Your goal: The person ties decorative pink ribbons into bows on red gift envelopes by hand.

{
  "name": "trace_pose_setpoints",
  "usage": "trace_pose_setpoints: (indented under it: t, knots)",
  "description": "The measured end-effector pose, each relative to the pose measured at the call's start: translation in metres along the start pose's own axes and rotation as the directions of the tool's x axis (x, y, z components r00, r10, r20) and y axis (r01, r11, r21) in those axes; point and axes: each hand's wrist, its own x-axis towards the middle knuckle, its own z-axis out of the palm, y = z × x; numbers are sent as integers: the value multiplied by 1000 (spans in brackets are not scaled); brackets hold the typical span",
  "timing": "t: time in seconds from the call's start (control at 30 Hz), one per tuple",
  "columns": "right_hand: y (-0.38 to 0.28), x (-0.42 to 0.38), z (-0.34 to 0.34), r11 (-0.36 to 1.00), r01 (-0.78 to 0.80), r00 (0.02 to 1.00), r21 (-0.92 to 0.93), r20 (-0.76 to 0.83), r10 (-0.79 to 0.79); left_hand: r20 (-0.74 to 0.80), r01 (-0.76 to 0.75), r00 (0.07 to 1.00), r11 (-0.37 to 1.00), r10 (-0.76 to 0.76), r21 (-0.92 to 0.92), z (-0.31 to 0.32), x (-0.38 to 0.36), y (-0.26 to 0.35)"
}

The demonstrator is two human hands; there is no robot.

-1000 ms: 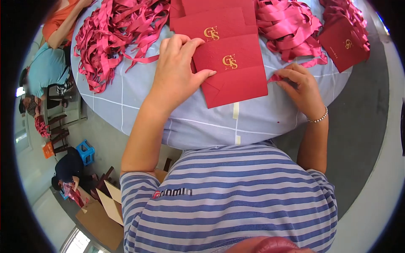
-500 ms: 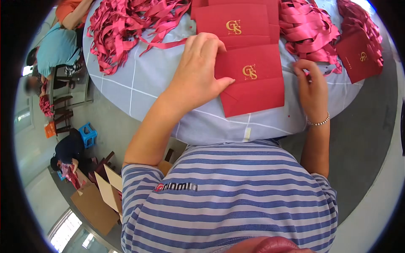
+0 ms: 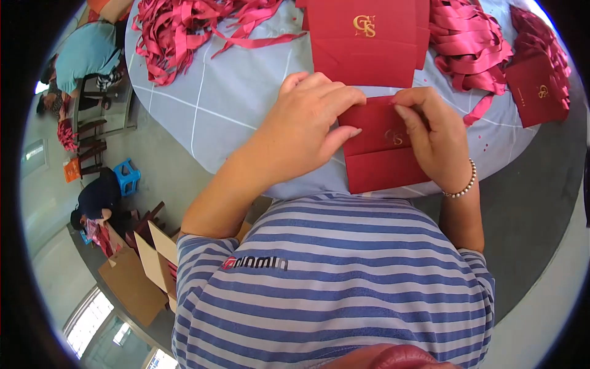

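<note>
A small dark red folder (image 3: 381, 169) with a gold monogram lies near the table's front edge. My left hand (image 3: 313, 120) grips its upper left corner between thumb and fingers. At its top edge, toward the right, my right hand (image 3: 433, 132) is pinched, its thumb against the fingers; a tiny bit of pink shows at the fingertips, too small to make out. Beyond both hands lie more red folders (image 3: 369, 52), the uppermost with a gold monogram.
Pink ribbons lie in a heap (image 3: 169, 43) at the back left and a bundle (image 3: 470, 46) at the back right. Another red folder (image 3: 534, 92) rests farther right. At the left are people, a blue stool (image 3: 127, 177) and an open cardboard box (image 3: 132, 286).
The small folder has come nearer to me, away from the other folders, with my left hand on it. My right hand has moved left onto its top edge.
</note>
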Motion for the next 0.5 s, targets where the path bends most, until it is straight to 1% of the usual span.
trace_pose_setpoints:
  t: [0.03, 0.07, 0.13, 0.17, 0.2, 0.23, 0.27, 0.3, 0.37, 0.4, 0.47, 0.5]
  knots:
    - [3, -4, 3, 1000, -15, 999, 27, -31, 16, 17, 33, 999, 998, -32, -50, 0, -3, -3]
    - [4, -5, 3, 999, -19, 1000, 33, -17, 19, 17, 48, 999, 997, -47, -56, 1, -5, -3]
    - [1, -9, 3, 994, -73, 995, 83, -60, 78, 4, 179, 983, 959, -183, -218, 3, -7, -1]
    - [-3, -15, 4, 981, -147, 984, 129, -78, 158, 3, 189, 981, 956, -193, -223, 6, -8, -3]
    - [-4, -17, 5, 980, -149, 985, 131, -68, 159, -3, 192, 979, 939, -202, -286, 8, -8, -4]
    - [-4, -19, 6, 987, -104, 985, 120, -125, 119, -7, 193, 978, 918, -209, -347, 10, -8, -5]
    - [-4, -21, 7, 992, -62, 980, 106, -182, 80, -4, 200, 977, 915, -215, -350, 11, -8, -5]
    - [-1, -22, 8, 992, -66, 980, 108, -178, 85, -9, 198, 977, 918, -214, -343, 10, -7, -5]
    - [4, -22, 9, 992, 118, 950, -46, -286, -127, -12, 198, 977, 920, -215, -339, 11, -7, -5]
    - [3, -21, 8, 992, 117, 951, -45, -283, -125, -12, 209, 974, 921, -225, -329, 11, -7, -6]
    - [-2, -19, 7, 987, 123, 980, -100, -147, -137, -12, 223, 971, 921, -239, -319, 11, -7, -8]
    - [-2, -20, 10, 988, 121, 981, -97, -144, -134, -19, 220, 971, 926, -237, -307, 12, -7, -9]
